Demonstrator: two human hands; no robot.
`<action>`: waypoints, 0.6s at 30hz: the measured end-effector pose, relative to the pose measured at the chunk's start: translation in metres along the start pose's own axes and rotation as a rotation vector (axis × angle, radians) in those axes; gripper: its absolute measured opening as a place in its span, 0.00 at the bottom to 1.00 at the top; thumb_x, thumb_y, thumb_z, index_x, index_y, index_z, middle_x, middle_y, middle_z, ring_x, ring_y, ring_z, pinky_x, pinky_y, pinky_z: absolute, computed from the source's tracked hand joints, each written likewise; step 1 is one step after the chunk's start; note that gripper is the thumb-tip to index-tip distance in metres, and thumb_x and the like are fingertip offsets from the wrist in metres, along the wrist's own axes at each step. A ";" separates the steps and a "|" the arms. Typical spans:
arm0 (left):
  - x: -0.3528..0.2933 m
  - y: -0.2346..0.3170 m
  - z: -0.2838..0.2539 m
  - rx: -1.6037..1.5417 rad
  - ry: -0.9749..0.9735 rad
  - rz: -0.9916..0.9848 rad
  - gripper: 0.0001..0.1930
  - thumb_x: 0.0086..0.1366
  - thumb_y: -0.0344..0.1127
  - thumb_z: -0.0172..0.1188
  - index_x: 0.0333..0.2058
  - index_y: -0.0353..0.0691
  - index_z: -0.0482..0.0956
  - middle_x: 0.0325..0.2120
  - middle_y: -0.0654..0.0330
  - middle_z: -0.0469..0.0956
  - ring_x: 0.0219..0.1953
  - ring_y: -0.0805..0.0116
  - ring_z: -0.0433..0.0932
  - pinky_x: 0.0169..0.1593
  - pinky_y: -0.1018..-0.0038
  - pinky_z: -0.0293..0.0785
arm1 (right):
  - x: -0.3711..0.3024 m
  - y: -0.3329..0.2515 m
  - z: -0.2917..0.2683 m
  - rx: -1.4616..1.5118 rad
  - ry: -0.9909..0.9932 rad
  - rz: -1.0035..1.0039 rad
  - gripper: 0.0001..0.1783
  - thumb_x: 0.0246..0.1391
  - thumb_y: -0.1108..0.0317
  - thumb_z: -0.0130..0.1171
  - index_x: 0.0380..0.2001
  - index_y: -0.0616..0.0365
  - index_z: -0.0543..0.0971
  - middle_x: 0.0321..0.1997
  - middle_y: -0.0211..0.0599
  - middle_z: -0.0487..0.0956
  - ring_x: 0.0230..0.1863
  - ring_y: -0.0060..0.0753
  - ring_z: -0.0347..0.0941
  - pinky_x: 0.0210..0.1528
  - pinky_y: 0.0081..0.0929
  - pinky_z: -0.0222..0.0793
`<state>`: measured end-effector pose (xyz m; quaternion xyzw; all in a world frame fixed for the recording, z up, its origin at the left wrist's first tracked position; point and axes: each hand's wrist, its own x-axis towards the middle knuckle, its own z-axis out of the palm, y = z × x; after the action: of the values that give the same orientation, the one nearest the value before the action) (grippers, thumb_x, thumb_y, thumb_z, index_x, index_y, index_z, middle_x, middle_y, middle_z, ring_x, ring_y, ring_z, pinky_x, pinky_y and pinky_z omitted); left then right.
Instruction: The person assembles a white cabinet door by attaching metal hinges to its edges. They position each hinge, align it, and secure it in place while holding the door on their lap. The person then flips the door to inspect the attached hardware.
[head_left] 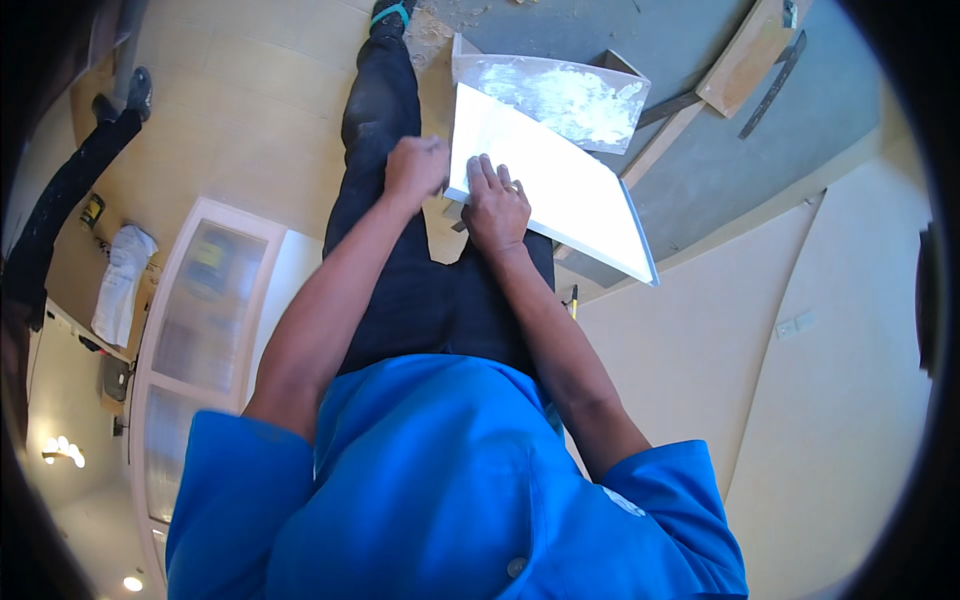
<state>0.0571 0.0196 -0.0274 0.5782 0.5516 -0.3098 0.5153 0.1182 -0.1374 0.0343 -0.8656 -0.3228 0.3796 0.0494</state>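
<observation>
"Starting widest, where's the open room?"

"Grey floor (810, 140) lies open toward its right edge, along the wall (690, 330). Near its left edge, the white panel (560, 195) sits beside the smeared board (555, 92)."

"And the hands?"

"Apart: right hand (497, 210), fingers over the panel's near edge; left hand (415, 172) blurred, close by its left edge. Whether either grips, I can't tell."
</observation>
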 end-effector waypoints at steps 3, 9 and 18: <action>0.058 -0.008 0.012 -0.017 -0.029 -0.112 0.19 0.68 0.47 0.57 0.40 0.37 0.89 0.29 0.51 0.86 0.29 0.59 0.85 0.33 0.65 0.79 | -0.001 0.001 -0.006 0.039 -0.041 -0.017 0.30 0.55 0.71 0.57 0.63 0.55 0.75 0.68 0.43 0.77 0.66 0.56 0.75 0.64 0.58 0.71; -0.011 0.036 -0.023 -0.157 -0.084 -0.064 0.17 0.72 0.43 0.59 0.47 0.34 0.86 0.24 0.61 0.82 0.23 0.73 0.78 0.29 0.70 0.75 | -0.001 0.006 -0.003 0.022 -0.045 0.003 0.28 0.56 0.72 0.56 0.62 0.55 0.76 0.68 0.42 0.77 0.65 0.57 0.76 0.65 0.56 0.71; -0.082 0.046 -0.027 -0.047 -0.029 0.026 0.23 0.69 0.45 0.57 0.53 0.33 0.84 0.35 0.41 0.86 0.41 0.48 0.88 0.50 0.63 0.81 | 0.000 0.008 -0.003 0.025 -0.015 0.004 0.27 0.57 0.70 0.56 0.62 0.55 0.76 0.68 0.43 0.78 0.65 0.58 0.76 0.65 0.58 0.70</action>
<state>0.0789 0.0251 0.0677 0.5685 0.5435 -0.2986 0.5406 0.1248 -0.1433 0.0336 -0.8627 -0.3166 0.3901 0.0573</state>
